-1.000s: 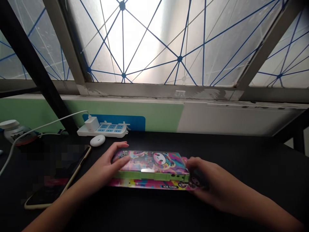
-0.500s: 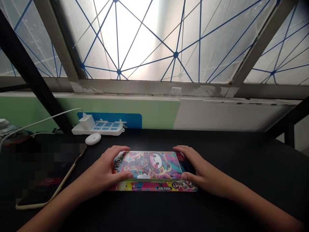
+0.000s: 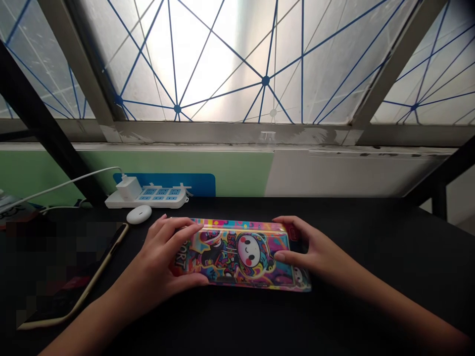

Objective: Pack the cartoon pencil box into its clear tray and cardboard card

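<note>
A colourful pencil box (image 3: 230, 254) with a cartoon face on its lid lies across the black table in front of me. My left hand (image 3: 163, 257) grips its left end, fingers over the far edge and thumb along the near edge. At the right end, my right hand (image 3: 302, 244) holds it with the thumb on the lid and the fingers at the far corner. The box is tilted, so a patterned strip along its far side shows. Its underside is hidden.
To the left lies a phone-like dark slab with a gold rim (image 3: 100, 277), partly blurred out. Beyond it are a small white oval case (image 3: 139, 214) and a white power strip (image 3: 159, 199) with a plugged-in charger (image 3: 128, 188). A frosted window (image 3: 222, 64) rises behind.
Both hands have tipped the pencil box towards me. The near side with lettering has gone from sight and the far side strip has appeared. The view has shifted slightly.
</note>
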`<state>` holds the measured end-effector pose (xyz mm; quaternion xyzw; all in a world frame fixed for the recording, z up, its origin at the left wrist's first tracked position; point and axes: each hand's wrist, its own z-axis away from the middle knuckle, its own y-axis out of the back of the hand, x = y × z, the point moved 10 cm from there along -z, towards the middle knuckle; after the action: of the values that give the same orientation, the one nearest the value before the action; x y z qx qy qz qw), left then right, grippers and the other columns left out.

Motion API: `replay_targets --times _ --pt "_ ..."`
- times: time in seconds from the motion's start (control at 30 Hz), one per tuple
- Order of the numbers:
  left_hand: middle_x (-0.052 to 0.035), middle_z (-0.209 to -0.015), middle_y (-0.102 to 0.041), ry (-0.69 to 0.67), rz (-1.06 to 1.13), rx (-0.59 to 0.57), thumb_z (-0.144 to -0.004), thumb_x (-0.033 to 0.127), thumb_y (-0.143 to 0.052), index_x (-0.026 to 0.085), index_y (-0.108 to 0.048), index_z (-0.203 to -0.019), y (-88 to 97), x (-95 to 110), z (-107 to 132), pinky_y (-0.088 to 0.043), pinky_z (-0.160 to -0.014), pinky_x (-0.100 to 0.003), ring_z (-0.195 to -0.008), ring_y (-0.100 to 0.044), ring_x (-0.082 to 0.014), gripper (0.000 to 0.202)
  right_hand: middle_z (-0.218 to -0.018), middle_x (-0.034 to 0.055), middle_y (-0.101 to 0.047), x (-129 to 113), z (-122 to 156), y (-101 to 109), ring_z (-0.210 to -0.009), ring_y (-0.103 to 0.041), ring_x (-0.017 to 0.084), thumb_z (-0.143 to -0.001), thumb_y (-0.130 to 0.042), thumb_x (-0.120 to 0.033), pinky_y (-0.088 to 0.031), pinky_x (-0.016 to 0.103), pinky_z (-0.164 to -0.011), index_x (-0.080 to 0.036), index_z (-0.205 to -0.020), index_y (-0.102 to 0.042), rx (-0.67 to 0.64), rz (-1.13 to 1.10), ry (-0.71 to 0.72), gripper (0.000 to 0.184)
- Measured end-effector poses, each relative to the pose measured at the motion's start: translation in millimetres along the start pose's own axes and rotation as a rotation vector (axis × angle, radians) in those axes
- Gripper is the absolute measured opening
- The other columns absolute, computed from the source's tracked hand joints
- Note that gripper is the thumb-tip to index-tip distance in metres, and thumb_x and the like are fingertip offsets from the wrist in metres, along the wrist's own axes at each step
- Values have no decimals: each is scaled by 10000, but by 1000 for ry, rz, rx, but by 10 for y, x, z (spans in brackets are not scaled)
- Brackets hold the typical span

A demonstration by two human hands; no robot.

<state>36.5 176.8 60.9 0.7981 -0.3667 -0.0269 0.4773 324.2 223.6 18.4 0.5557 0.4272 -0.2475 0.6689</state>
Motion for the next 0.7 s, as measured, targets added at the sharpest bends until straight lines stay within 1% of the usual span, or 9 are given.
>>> replay_targets --times 0.1,0.17,0.23,0.3,0.33,0.4,0.47,0.57,0.7 --pt "-77 -1441 -489 23 -17 63 -741 539 -812 399 -411 -1480 117 -39 -26 -328 -1140 -578 -1330 -436 -394 853 -1141 70 -692 -100 26 54 -1030 -684 292 -721 -821 -514 -600 409 -865 -260 -1245 -548 2 28 47 643" --pt "-77 -1513 -420 109 -4 139 -764 558 -784 389 -329 -1525 243 -151 -27 -334 -1141 -563 -1378 -395 -397 903 -1105 64 -692 -223 71 102 -989 -685 283 -700 -837 -510 -606 392 -825 -265 -1193 -559 42 111 118 616" --pt "-81 -1491 -456 223 52 166 -799 569 -746 366 -283 -1543 308 -291 -4 -369 -1121 -539 -1356 -441 -377 899 -1076 56 -689 -354 138 135 -945 -684 267 -685 -847 -511 -605 366 -783 -271 -1157 -555 95 197 205 605" --pt "-72 -1377 -559 267 104 158 -831 553 -723 359 -340 -1506 324 -347 19 -436 -1066 -493 -1259 -542 -340 801 -1054 49 -692 -468 214 168 -898 -684 252 -689 -845 -514 -596 351 -753 -277 -1148 -541 165 276 303 599" --pt "-61 -1313 -598 242 106 154 -836 537 -727 363 -404 -1460 332 -320 20 -462 -1035 -465 -1203 -581 -322 725 -1042 49 -698 -515 250 186 -876 -686 247 -704 -835 -518 -592 353 -746 -279 -1143 -539 205 320 352 581" --pt "-41 -1209 -640 110 55 166 -822 501 -760 364 -536 -1325 363 -167 10 -492 -979 -416 -1111 -620 -295 568 -1022 52 -716 -583 300 188 -851 -692 249 -754 -797 -527 -581 370 -741 -280 -1118 -555 253 433 446 503" --pt "-31 -1108 -667 -29 -18 161 -808 450 -790 348 -612 -1201 356 6 1 -511 -917 -378 -1025 -642 -274 443 -1020 61 -741 -627 317 145 -853 -704 259 -827 -737 -517 -571 390 -747 -276 -1100 -588 250 559 535 393" --pt "-34 -1021 -700 -126 -81 128 -815 412 -790 303 -633 -1103 294 133 -15 -514 -896 -374 -951 -665 -265 346 -1058 76 -765 -666 319 56 -883 -724 268 -908 -660 -473 -565 407 -779 -264 -1137 -629 193 707 645 312" --pt "-51 -1080 -743 -181 -132 44 -835 466 -765 266 -621 -1129 181 157 -22 -492 -963 -399 -993 -688 -285 384 -1085 81 -773 -696 334 -60 -919 -734 269 -953 -606 -438 -561 408 -825 -263 -1182 -656 112 836 705 292"
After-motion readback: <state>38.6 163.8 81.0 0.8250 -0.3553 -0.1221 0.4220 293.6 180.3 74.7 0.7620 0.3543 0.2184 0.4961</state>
